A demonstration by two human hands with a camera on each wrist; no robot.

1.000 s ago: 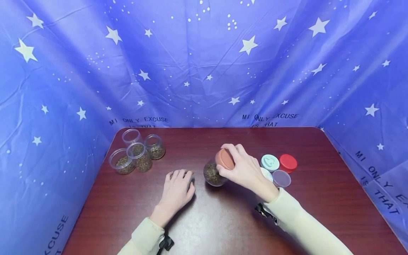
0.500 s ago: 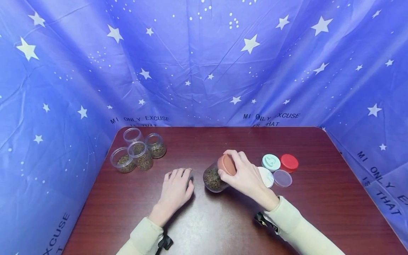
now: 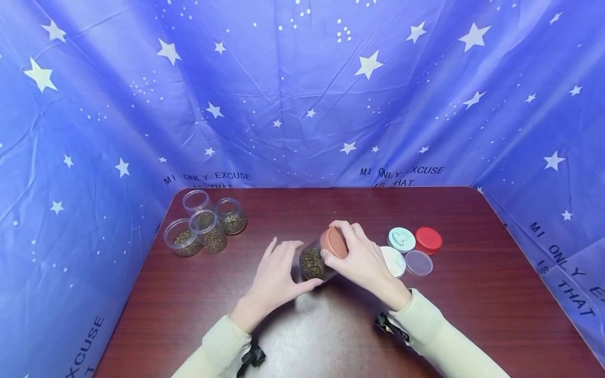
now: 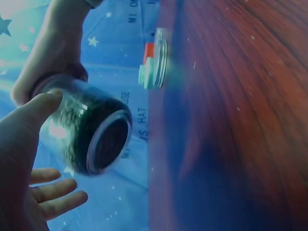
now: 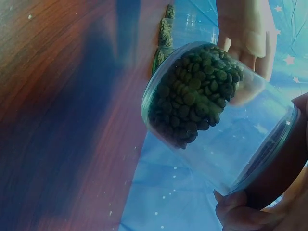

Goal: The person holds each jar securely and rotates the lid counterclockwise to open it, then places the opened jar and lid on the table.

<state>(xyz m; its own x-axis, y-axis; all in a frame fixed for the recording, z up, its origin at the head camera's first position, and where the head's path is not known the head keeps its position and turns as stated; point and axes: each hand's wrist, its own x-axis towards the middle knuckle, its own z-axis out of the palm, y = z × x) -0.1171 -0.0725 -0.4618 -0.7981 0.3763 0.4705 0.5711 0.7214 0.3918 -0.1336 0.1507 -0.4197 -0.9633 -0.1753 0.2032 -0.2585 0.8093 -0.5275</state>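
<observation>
A clear jar (image 3: 312,264) of dark brown pellets leans above the table, closed with a terracotta-coloured lid (image 3: 333,242). My right hand (image 3: 361,261) grips it by this lid, fingers on the far side and thumb on the near side. My left hand (image 3: 279,273) is at the jar's left side with the fingers extended and the thumb spread. In the left wrist view, the left thumb (image 4: 48,101) overlaps the jar's wall while the other fingers stretch out below it. Seen from the right wrist, the pellets (image 5: 192,91) heap toward the jar's bottom end, which is off the table.
Several uncapped clear jars (image 3: 215,239) with pellets stand grouped at the table's back left. On the right lie a mint-green lid (image 3: 402,239), a red lid (image 3: 428,239), a white lid (image 3: 394,261) and a translucent lid (image 3: 419,263). A starry blue curtain (image 3: 283,94) surrounds the table.
My left hand has moved from resting on the table to the right, up to the jar, its thumb now spread. The jar dipped slightly toward me, then rose a little, in my right hand's grip throughout.
</observation>
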